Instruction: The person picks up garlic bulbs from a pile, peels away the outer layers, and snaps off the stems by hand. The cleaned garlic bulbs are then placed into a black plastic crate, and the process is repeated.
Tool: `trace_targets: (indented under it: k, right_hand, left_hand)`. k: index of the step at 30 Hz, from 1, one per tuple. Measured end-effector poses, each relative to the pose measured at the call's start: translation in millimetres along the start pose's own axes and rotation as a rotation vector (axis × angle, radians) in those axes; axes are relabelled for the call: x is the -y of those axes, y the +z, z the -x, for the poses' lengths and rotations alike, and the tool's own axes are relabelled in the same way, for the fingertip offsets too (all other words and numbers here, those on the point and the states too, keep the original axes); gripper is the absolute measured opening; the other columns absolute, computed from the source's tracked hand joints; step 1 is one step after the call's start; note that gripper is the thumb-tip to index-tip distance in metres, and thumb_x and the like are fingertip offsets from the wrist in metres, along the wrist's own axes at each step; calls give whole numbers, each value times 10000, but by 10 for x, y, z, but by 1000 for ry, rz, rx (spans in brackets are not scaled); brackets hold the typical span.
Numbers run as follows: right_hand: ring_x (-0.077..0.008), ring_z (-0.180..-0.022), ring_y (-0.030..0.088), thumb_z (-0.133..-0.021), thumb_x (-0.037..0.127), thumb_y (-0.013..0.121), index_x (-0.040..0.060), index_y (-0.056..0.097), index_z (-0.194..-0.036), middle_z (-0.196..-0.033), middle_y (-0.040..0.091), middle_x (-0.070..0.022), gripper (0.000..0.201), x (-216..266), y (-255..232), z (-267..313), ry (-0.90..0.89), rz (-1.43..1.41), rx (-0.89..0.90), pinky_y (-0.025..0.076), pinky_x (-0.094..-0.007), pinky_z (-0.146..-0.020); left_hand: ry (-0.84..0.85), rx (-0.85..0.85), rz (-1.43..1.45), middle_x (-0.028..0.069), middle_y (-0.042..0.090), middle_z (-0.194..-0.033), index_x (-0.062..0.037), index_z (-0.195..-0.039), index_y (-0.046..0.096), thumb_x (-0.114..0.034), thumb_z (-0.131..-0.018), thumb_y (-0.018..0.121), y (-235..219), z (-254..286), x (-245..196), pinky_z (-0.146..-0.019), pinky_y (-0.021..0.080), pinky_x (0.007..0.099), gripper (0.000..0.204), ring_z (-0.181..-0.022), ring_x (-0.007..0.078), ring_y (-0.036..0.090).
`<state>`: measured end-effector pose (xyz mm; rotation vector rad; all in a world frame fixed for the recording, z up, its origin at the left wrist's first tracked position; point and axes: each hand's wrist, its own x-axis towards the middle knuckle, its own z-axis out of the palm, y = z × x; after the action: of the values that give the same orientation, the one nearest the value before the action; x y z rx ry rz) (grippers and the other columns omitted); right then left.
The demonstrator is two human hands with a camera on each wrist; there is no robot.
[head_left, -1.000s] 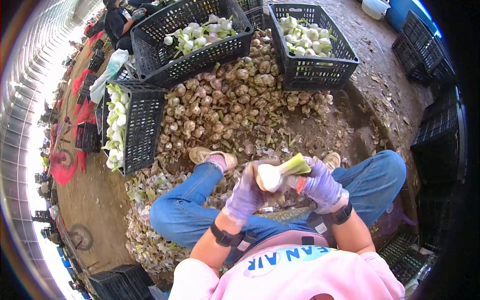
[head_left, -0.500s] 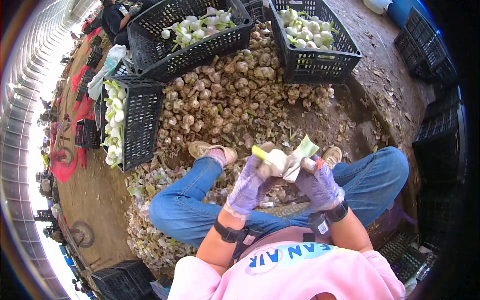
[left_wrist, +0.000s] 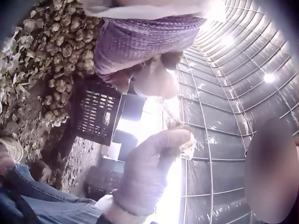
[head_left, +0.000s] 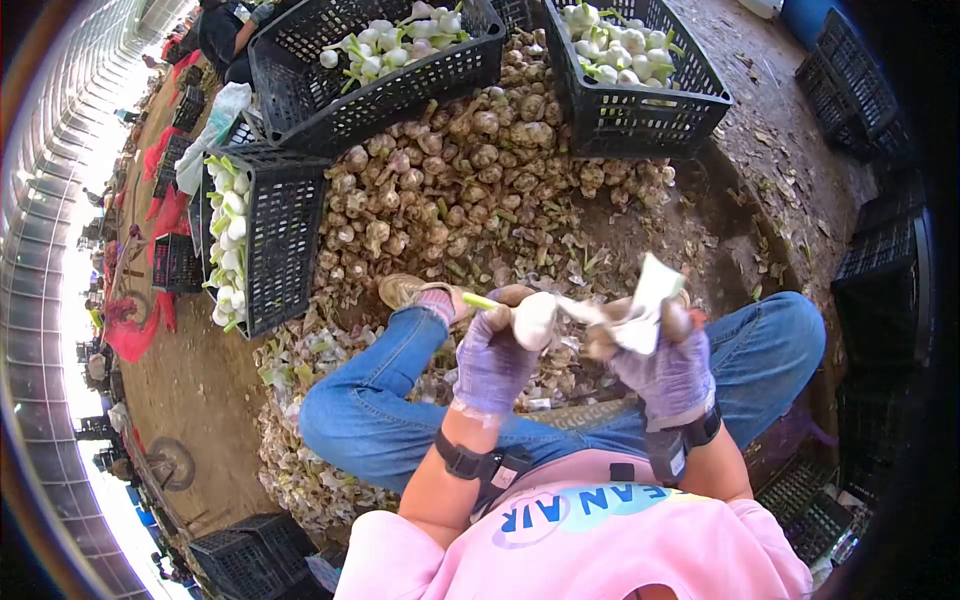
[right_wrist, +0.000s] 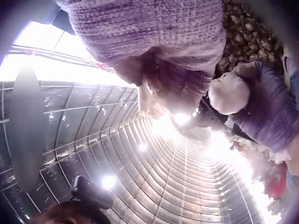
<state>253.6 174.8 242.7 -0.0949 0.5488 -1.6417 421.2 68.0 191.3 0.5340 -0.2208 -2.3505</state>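
Observation:
The left hand (head_left: 492,360), in a purple glove, grips a white garlic bulb (head_left: 535,321) whose green stem points left past the fingers. To its right, the gloved right hand (head_left: 668,370) pinches a pale, peeled-back strip of skin (head_left: 652,292); a thin strand spans the gap from bulb to right hand. In the left wrist view the bulb (left_wrist: 155,82) sits under the left fingers, with the right hand (left_wrist: 148,168) below it. The right wrist view shows the bulb (right_wrist: 229,93) held in the left hand (right_wrist: 271,107), and the right fingers curled round the pale skin (right_wrist: 150,103).
Unpeeled bulbs (head_left: 430,190) lie heaped on the ground ahead. Black crates with white bulbs stand at the back left (head_left: 390,108), back right (head_left: 650,125) and left (head_left: 283,250). Peeled skins (head_left: 310,470) cover the ground beside the left knee. Another person (head_left: 222,40) sits at the upper left.
The hands have moved apart, the right one going right with the pale skin. The bulb, earlier between both hands, is now in the left hand, its green stem pointing left.

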Motion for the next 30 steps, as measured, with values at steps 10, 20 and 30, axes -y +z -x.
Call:
trace_targets:
  k: [10,20,30]
  right_hand:
    - [-147,-935,540,-771,108,694,4,500,-1128,-1036,552,-64,419,-158,-187,-235,-296,1127,30,448,-262,-835]
    - [-66,-754,518,-814,120,643,48,548,-984,-863,536,2,207,-258,-495,-527,167,594,-202,444,-204,-661]
    - [-95,-762,535,-779,101,675,20,574,-935,-861,563,-18,203,-281,-907,-824,266,796,-285,456,-229,-678]
  left_hand:
    - [-7,-173,42,134,608,-1019,-18,-1079,557,-264,-799,566,-77,-116,87,-815,496,389,373,-959,276,579]
    - [163,8,-147,118,499,-1237,-22,-1246,441,-152,-833,614,185,-915,-51,-896,487,349,466,-1065,237,542]
    - [390,-656,-1232,134,534,-1139,-66,-1120,547,-127,-770,660,-1046,-1866,-456,-848,453,334,373,-1017,251,534]
